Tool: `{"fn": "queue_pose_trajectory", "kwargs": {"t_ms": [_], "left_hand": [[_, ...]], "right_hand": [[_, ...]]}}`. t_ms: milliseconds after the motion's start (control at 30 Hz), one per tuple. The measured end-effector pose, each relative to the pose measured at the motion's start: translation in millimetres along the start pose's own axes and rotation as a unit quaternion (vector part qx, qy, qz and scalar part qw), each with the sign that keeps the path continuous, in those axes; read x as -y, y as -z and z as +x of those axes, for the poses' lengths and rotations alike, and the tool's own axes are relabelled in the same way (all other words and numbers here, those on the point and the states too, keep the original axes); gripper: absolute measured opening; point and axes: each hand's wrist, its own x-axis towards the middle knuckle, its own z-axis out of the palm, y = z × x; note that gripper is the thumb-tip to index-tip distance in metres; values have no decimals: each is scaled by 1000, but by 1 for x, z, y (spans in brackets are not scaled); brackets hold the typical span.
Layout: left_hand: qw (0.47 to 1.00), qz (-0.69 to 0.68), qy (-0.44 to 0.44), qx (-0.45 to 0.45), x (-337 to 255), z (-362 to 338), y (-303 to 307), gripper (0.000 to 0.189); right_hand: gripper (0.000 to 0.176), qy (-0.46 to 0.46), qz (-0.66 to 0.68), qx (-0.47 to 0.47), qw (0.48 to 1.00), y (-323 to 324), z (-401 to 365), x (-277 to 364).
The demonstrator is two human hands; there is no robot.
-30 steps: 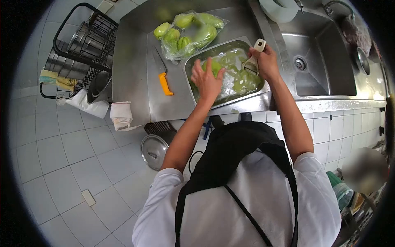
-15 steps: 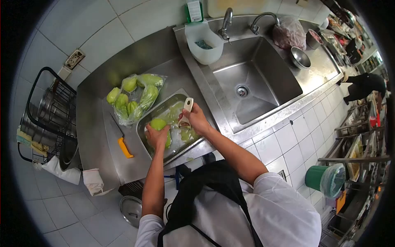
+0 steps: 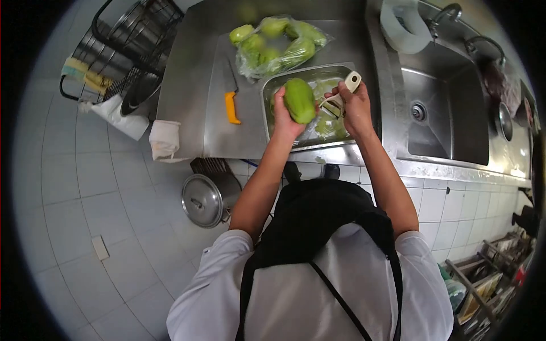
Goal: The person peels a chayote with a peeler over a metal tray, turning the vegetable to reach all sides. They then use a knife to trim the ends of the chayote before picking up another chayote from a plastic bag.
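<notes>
My left hand (image 3: 282, 119) holds a green chayote (image 3: 300, 100) upright above a steel tray (image 3: 273, 85) that has water and pale green peelings in it. My right hand (image 3: 356, 108) grips a cream-handled peeler (image 3: 340, 96), its blade close to the chayote's right side. A clear plastic bag of more chayotes (image 3: 278, 45) lies on the steel counter (image 3: 187, 113) behind the tray.
An orange-handled knife (image 3: 231, 99) lies left of the tray. A folded cloth (image 3: 164, 139) sits at the counter's left edge, by a wire rack of pots (image 3: 125, 57). A sink (image 3: 449, 113) with a white tub (image 3: 405, 25) is on the right. A lidded pot (image 3: 203, 200) stands on the floor.
My left hand has lifted the chayote out of the tray's water and turned it upright. The peeler hand stayed beside it. My head has swung, shifting the view.
</notes>
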Motion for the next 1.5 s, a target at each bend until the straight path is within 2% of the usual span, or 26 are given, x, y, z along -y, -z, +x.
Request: {"fn": "queue_pose_trajectory", "kwargs": {"t_ms": [133, 267, 500, 600, 700, 833, 1033, 1200, 1400, 1433, 1500], "left_hand": [[998, -24, 28, 60, 5, -4, 1, 62], [999, -37, 20, 17, 12, -6, 6, 63], [995, -59, 65, 38, 12, -16, 3, 63], [997, -56, 49, 1, 13, -17, -1, 63], [997, -35, 54, 30, 14, -14, 5, 67], [997, -47, 58, 10, 13, -14, 0, 64], [996, -52, 64, 44, 14, -8, 12, 64], [993, -30, 68, 90, 9, -4, 20, 65], [994, -40, 86, 62, 14, -15, 31, 65], [994, -47, 92, 27, 13, -14, 34, 64], [994, -50, 82, 43, 8, -11, 40, 63]], "right_hand": [[29, -13, 19, 37, 999, -18, -3, -7], [25, 6, -12, 57, 998, -29, -5, -13], [23, 11, 4, 71, 997, -27, -1, -28], [23, 9, 7, 74, 997, -27, -1, -31], [19, 6, -8, 77, 997, -30, -3, -28], [18, -4, -1, 83, 996, -30, -3, -31], [18, -5, -18, 74, 997, -31, 0, -36], [21, 35, -43, 50, 997, -38, 11, -43], [17, 36, -43, 19, 998, -33, 54, -61], [16, 32, -34, 17, 999, -31, 56, -69], [15, 28, -13, 11, 999, -32, 66, -83]]}}
